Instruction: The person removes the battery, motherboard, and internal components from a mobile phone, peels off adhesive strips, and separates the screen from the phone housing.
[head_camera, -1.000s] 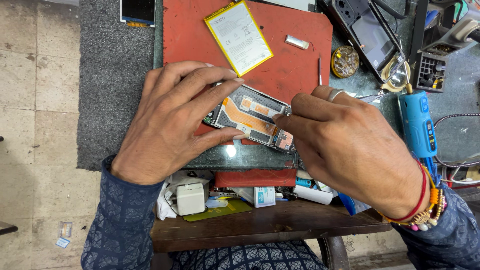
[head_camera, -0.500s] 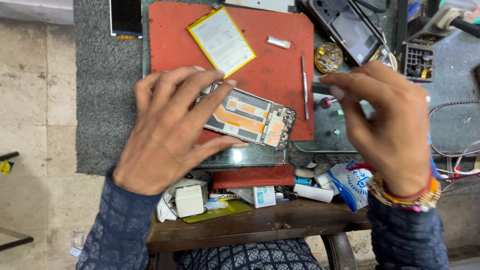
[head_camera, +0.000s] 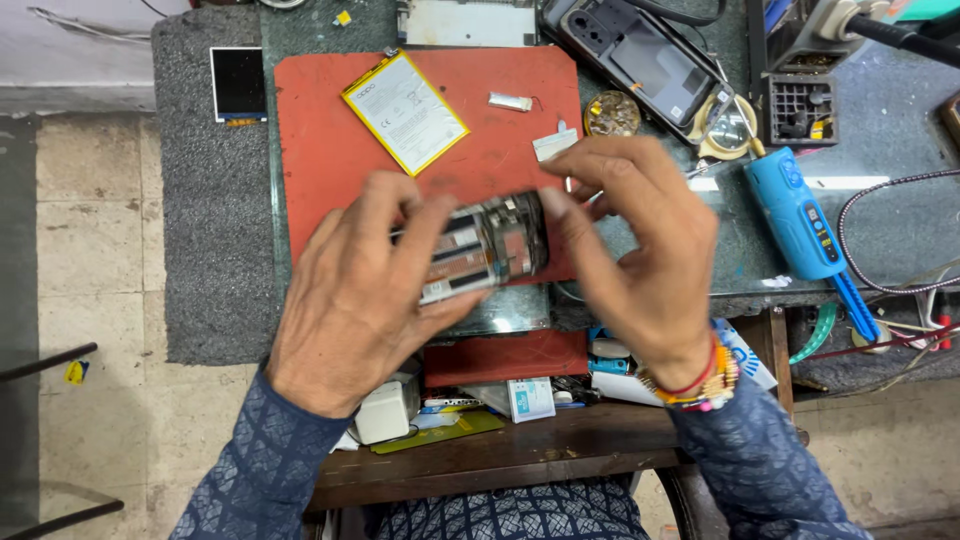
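The left hand and right hand both grip the opened phone, long axis running left-right between them.

Lighting's pretty even and bright here, soft daylight feel, so you only get faint shadows under your hands. Your left hand, right hand and the opened phone between them are smeared with motion blur. The red mat and far bench clutter stay sharp. Slight sheen on the yellow-edged battery.
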